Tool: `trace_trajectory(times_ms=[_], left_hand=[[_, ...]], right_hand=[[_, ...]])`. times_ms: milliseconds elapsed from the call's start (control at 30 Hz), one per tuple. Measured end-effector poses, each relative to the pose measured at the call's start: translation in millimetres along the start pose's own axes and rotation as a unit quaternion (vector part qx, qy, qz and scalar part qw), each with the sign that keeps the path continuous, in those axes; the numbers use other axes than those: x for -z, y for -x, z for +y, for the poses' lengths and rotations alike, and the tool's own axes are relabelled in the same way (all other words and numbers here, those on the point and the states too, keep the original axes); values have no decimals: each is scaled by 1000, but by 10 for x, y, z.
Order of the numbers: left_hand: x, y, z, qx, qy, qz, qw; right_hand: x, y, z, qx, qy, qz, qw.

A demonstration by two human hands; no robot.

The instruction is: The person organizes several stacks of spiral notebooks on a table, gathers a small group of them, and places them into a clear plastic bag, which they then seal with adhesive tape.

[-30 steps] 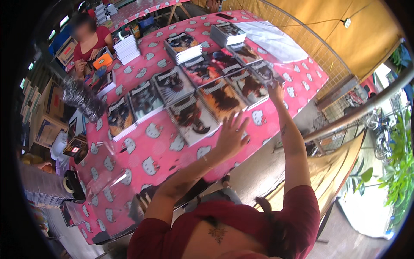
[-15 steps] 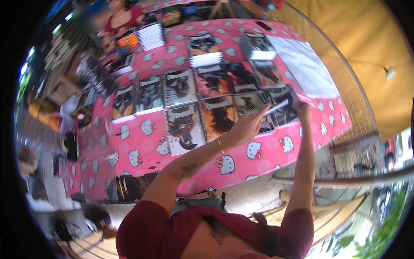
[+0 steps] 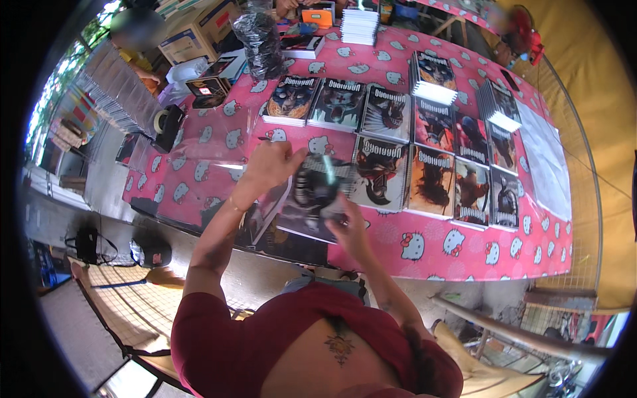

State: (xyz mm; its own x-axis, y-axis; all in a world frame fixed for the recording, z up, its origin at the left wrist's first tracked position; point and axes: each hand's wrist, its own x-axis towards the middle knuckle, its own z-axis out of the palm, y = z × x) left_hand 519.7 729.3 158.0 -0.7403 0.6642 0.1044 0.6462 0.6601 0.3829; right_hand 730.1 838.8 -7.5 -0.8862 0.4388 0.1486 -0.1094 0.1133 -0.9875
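A comic book [image 3: 317, 194] with a dark cover tilts over the near edge of the table, blurred by motion. My right hand [image 3: 350, 229] grips its lower right side, thumb on the cover. By its upper left corner is my left hand [image 3: 271, 164], its fingers curled; what they hold, if anything, I cannot make out. Clear plastic [image 3: 265, 209] lies below the left wrist, partly under the comic. To the right, rows of comics lie face up, the nearest being a white-covered comic [image 3: 379, 174] and an orange-covered comic [image 3: 431, 180].
The pink cartoon-cat tablecloth [image 3: 411, 245] covers the table. A tape dispenser [image 3: 167, 126] stands at the left, near a black-wrapped roll [image 3: 260, 46] and a cardboard box [image 3: 196, 33]. Stacks of comics [image 3: 359, 26] stand farther back. A white sheet [image 3: 547, 166] lies at the right; another person's hands [image 3: 286, 8] show at the far side.
My view has turned left. Both hands have moved from the right end of the comic rows to the table's near left part, where a comic is now held tilted.
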Motion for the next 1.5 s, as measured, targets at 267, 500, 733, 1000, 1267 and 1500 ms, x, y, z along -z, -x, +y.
trace_trajectory(times_ms=[267, 500, 733, 1000, 1267, 1500], left_hand=[[-1585, -174, -830, 1, 111, 34, 993], [-2102, 140, 175, -57, 178, 30, 982], [-37, 206, -902, -141, 334, 293, 885], [-249, -249, -1506, -166, 416, -65, 892], [-1181, 418, -1860, 111, 52, 62, 991], [-1213, 363, -1745, 127, 72, -35, 989]], right_hand=[[-127, 9, -69, 59, 426, 54, 901], [1962, 126, 172, -1, 684, 73, 726], [563, 62, -1010, 129, 497, 232, 826], [-1288, -58, 151, 95, 474, -48, 874], [-851, -340, 339, -18, 309, 118, 944], [-665, -652, 105, -131, 241, -66, 959]])
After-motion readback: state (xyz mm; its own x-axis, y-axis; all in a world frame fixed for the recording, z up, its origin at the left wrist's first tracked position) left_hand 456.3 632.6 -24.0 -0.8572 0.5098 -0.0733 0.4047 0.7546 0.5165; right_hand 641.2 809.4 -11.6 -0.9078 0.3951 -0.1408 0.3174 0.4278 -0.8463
